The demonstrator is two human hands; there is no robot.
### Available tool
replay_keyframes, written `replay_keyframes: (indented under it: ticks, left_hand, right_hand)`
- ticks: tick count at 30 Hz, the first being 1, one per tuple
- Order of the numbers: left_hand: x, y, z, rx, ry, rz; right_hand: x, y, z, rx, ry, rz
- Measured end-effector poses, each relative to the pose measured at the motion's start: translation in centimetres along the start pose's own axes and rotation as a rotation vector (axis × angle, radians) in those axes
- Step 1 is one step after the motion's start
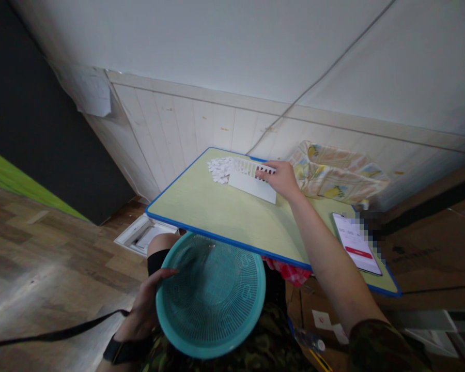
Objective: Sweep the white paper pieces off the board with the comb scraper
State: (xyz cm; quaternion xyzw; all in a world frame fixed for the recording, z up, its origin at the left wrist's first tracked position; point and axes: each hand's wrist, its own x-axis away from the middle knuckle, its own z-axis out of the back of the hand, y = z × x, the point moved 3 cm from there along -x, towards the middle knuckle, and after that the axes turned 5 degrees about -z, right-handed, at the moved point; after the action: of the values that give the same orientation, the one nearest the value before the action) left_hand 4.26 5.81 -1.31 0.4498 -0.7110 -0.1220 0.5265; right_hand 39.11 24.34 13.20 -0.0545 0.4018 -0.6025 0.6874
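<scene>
Right hand point(282, 178) gripping right end of white rectangular panel with slots point(251, 184), at far side of pale-yellow, blue-edged table point(201, 212). Loose pile of small white pieces point(218, 169) at panel's left end. Left hand point(149, 292) closed on left rim of round turquoise plastic mesh basket point(217, 279), over lap, near side. Right: phone with lit screen point(354, 243); farther, yellow-patterned cloth-covered container point(341, 175).
</scene>
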Motion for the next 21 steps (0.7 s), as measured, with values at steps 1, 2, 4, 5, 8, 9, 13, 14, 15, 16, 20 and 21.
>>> replay_keyframes:
  ticks: [1, 2, 4, 5, 8, 9, 13, 14, 15, 16, 20, 21]
  left_hand:
    - [0.1, 0.0, 0.0, -0.007, 0.002, 0.001]
    - [0.1, 0.1, -0.1, -0.016, 0.004, -0.002]
    - [0.2, 0.2, -0.1, -0.028, 0.007, -0.014]
    - [0.3, 0.2, -0.2, -0.032, 0.007, -0.016]
    - [0.2, 0.2, -0.2, -0.037, 0.007, -0.002]
    - [0.2, 0.2, -0.2, -0.038, 0.005, 0.000]
    - [0.2, 0.2, 0.0, -0.041, 0.018, -0.004]
    - [0.2, 0.2, 0.0, -0.037, 0.022, 0.000]
    - [0.2, 0.2, 0.0, -0.031, 0.025, 0.002]
    - [0.2, 0.2, 0.0, -0.026, 0.024, 0.002]
    - [0.2, 0.2, 0.0, -0.011, -0.009, -0.003]
    - [0.2, 0.2, 0.0, -0.008, -0.019, 0.001]
  right_hand:
    - [-0.1, 0.1, 0.0, -0.005, 0.003, -0.002]
    - [-0.1, 0.3, 0.0, -0.012, 0.005, -0.006]
    - [-0.2, 0.5, -0.3, -0.027, -0.007, -0.011]
    - [-0.1, 0.6, -0.5, -0.033, -0.015, -0.010]
    - [0.0, 0.6, -1.1, -0.041, -0.014, -0.003]
    - [0.1, 0.5, -1.3, -0.041, -0.010, -0.001]
    - [0.3, 0.1, -1.6, -0.058, -0.006, 0.010]
    - [0.3, 0.1, -1.6, -0.064, -0.014, 0.014]
    - [0.3, 0.0, -1.7, -0.070, -0.022, 0.018]
    - [0.3, 0.0, -1.7, -0.077, -0.029, 0.022]
    - [0.4, -0.4, -2.0, -0.119, -0.036, 0.044]
    - [0.5, -0.5, -2.1, -0.130, -0.041, 0.053]
